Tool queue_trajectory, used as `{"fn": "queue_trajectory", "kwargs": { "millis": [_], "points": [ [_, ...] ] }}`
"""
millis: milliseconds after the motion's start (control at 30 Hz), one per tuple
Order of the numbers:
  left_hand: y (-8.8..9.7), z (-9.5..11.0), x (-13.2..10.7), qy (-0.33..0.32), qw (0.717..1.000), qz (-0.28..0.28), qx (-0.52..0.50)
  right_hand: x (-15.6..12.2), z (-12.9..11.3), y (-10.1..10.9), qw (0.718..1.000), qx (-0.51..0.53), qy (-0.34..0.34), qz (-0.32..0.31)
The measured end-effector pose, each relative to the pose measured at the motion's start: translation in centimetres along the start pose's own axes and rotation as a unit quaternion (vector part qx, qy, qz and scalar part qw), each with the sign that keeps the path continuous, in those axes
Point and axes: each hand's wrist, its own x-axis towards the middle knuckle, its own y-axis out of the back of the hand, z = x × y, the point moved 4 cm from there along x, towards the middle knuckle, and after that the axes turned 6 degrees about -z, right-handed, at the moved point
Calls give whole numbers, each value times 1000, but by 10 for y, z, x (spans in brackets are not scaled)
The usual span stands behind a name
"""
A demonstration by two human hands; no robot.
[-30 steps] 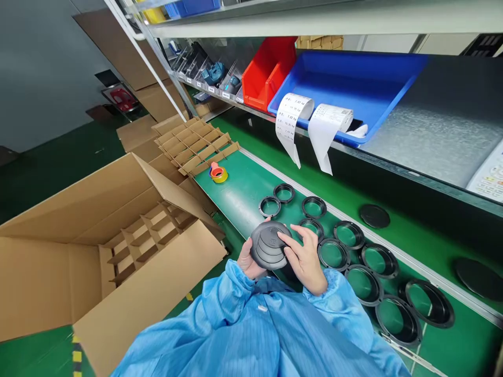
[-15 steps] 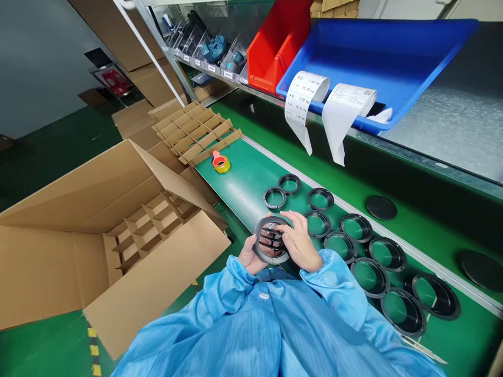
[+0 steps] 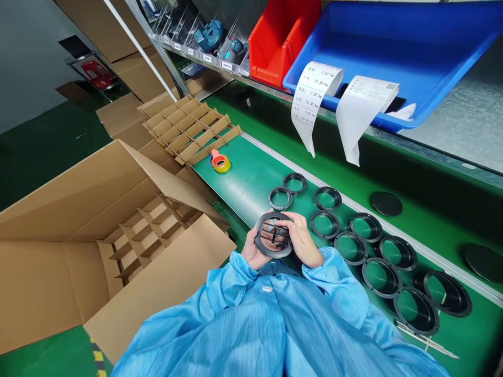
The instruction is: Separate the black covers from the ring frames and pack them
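Close to my body I hold a round black air vent (image 3: 274,254) with slats across its opening. My left hand (image 3: 252,250) is closed around its left edge. On its right side is my right hand (image 3: 304,243), fingers on the rim and over the slats. Several black rings (image 3: 325,224) stand on the green work surface (image 3: 251,173) to the right of my hands, in rough rows running toward the lower right. Two smaller-looking rings (image 3: 280,198) sit just beyond the vent.
An open cardboard box (image 3: 157,285) with dividers stands left. A cardboard divider grid (image 3: 196,128) and a tape roll (image 3: 220,163) lie at the bench's far end. Above are a red bin (image 3: 271,57), a blue tray (image 3: 377,47) and hanging label strips (image 3: 310,99). Black discs (image 3: 386,203) lie right.
The vent is tilted a little differently in my hands, and my right fingers have shifted over its slats. The camera view has moved slightly. Both hands keep their hold.
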Motion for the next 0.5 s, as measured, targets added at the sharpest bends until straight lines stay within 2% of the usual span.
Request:
{"fn": "queue_trajectory", "kwargs": {
  "millis": [267,500],
  "points": [
    [13,28,5,2,1000,21,14,26,0,-20,999,23,-22,-7],
    [24,44,11,-5,999,22,23,39,3,-27,999,33,-25,-11]
  ]
}}
